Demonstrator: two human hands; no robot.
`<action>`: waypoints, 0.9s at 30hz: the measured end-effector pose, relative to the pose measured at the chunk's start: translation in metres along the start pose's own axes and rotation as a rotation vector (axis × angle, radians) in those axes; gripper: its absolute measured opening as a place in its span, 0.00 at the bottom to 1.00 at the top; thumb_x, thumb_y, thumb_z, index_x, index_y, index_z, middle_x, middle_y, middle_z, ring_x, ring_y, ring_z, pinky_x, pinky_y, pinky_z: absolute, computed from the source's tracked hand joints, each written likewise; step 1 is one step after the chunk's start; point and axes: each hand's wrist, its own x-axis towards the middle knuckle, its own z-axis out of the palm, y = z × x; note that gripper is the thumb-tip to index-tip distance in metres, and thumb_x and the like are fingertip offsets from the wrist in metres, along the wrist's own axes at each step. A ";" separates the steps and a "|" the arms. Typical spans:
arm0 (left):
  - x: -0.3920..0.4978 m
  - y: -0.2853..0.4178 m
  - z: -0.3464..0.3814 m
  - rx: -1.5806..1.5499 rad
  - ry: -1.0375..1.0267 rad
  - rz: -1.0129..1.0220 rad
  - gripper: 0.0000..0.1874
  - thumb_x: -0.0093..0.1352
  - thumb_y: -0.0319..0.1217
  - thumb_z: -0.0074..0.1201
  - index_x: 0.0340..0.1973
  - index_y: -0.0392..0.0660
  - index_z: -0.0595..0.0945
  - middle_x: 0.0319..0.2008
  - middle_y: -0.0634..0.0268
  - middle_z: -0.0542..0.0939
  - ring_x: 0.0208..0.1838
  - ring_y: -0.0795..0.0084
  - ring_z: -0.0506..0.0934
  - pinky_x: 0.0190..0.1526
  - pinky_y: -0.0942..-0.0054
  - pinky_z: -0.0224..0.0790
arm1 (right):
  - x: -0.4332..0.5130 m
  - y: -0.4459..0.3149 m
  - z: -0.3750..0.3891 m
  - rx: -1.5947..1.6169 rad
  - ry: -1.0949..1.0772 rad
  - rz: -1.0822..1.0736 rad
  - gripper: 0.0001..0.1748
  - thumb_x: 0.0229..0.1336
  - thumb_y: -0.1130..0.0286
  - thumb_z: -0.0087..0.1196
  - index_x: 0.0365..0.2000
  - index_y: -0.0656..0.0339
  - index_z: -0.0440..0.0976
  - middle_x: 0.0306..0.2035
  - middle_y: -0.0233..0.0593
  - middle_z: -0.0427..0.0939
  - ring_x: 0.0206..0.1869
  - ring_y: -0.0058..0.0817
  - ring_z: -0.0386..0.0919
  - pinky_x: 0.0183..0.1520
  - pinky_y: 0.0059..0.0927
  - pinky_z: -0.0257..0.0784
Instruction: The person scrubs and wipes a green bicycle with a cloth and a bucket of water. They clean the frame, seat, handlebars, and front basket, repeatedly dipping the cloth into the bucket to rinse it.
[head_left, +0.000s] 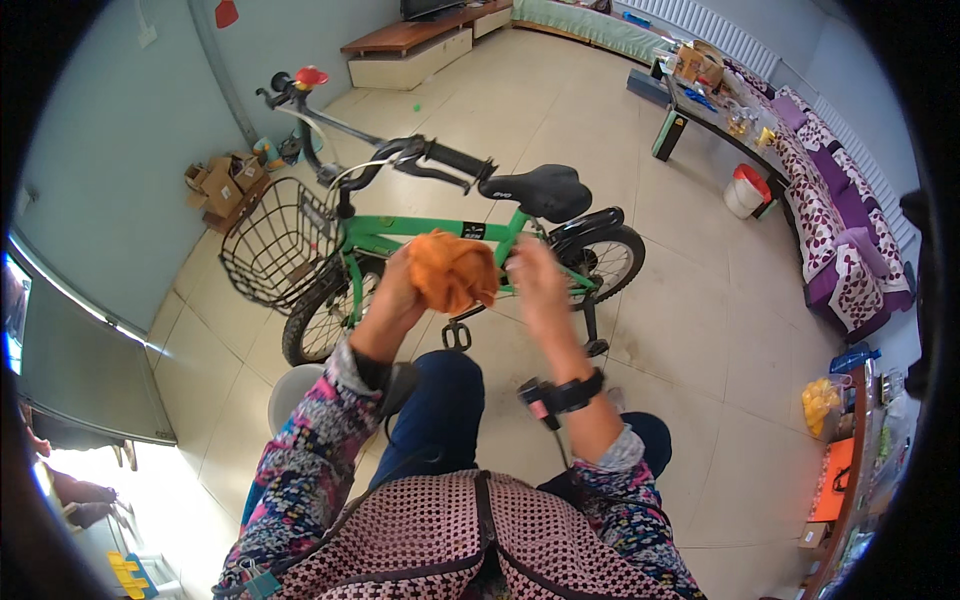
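Observation:
My left hand (403, 291) grips a crumpled orange cloth (452, 271) in front of a child's bicycle. Just right of the cloth is my right hand (538, 276), blurred, its fingers loosely bent; whether they pinch anything is unclear. Behind both hands stands the bicycle with its green frame (405, 225), partly covered by the cloth. It has a black saddle (541, 192), a black wire basket (274, 244) at the front and a red-and-yellow bell or ornament (310, 77) on the far handlebar. One pedal (456, 336) shows below the cloth.
Cardboard boxes (219, 189) sit by the left wall. At the right are a low table (720, 124) bearing clutter, a white bucket (746, 193) with a red liner and a patterned sofa (814, 195). A shelf unit (851, 465) stands at the lower right. A person is partly visible at the far left.

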 end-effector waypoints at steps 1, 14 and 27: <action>0.025 -0.015 0.016 -0.022 0.030 0.038 0.16 0.83 0.35 0.46 0.53 0.36 0.80 0.49 0.59 0.85 0.51 0.67 0.85 0.56 0.67 0.79 | 0.019 0.017 -0.034 -0.003 0.127 -0.037 0.27 0.76 0.61 0.53 0.67 0.67 0.70 0.57 0.52 0.83 0.59 0.41 0.83 0.63 0.41 0.77; 0.231 -0.103 0.111 1.894 -0.091 0.391 0.42 0.63 0.52 0.67 0.70 0.51 0.75 0.63 0.53 0.80 0.72 0.46 0.71 0.73 0.51 0.63 | 0.161 0.149 -0.097 0.292 0.126 0.279 0.27 0.80 0.58 0.44 0.68 0.65 0.69 0.57 0.43 0.80 0.52 0.28 0.82 0.52 0.32 0.80; 0.275 -0.111 0.119 1.795 -0.301 0.362 0.35 0.62 0.52 0.65 0.61 0.49 0.81 0.59 0.56 0.81 0.63 0.50 0.79 0.63 0.52 0.73 | 0.148 0.155 -0.073 0.812 0.188 0.278 0.25 0.75 0.69 0.42 0.68 0.62 0.66 0.58 0.39 0.78 0.51 0.28 0.81 0.55 0.36 0.80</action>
